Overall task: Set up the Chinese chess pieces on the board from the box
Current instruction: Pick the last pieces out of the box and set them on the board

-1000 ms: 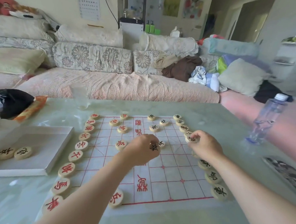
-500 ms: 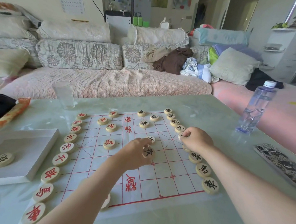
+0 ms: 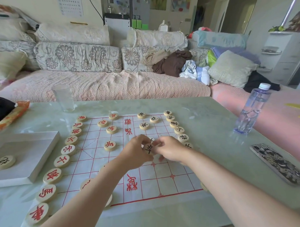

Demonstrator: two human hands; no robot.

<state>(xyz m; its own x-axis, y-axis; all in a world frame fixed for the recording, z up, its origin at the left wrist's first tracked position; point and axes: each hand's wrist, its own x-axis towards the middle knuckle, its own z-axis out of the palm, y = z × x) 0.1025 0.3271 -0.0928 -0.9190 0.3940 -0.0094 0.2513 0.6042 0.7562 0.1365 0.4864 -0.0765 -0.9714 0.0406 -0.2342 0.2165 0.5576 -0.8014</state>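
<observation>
The left grip (image 3: 137, 152) pinches a black-marked piece (image 3: 148, 148) between thumb and fingers, face towards the camera, over the middle of the board (image 3: 162, 178). The right grip (image 3: 172, 150) is just beside it, fingers curled, fingertips at the piece's right edge; whether they hold anything I cannot tell. Red pieces (image 3: 61, 161) line the board's left edge and black ones (image 3: 179, 130) its right. The box (image 3: 30, 153) lies left on the worktop (image 3: 213, 125), with a spare piece (image 3: 4, 162) inside.
</observation>
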